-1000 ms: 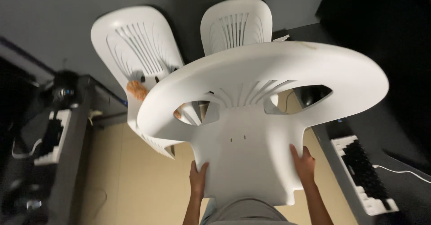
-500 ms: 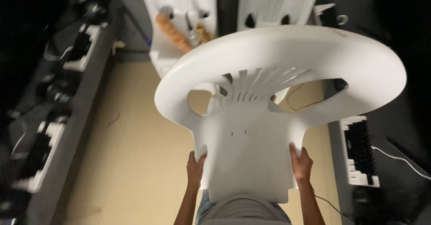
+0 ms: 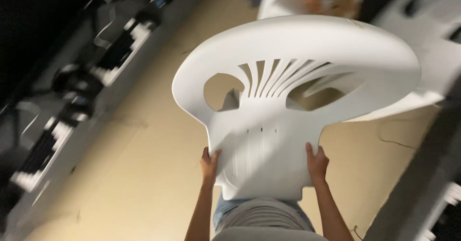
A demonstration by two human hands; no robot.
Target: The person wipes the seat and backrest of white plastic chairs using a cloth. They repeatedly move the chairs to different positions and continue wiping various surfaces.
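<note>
- Chair (image 3: 269, 140): we hold it raised before us, left hand (image 3: 210, 163) and right hand (image 3: 317, 161) clamped on its seat edges.
- Risk, we judge: its wide back could clip the other chairs (image 3: 422, 39) or side benches (image 3: 72, 101).

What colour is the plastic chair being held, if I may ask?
The chair is plain white, seen in the head view.

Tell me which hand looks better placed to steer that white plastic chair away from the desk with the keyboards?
Probably the left hand. It grips the white chair by the seat edge on the side toward the desk with keyboards. The right hand holds the opposite edge, evenly, so the difference is slight.
</note>
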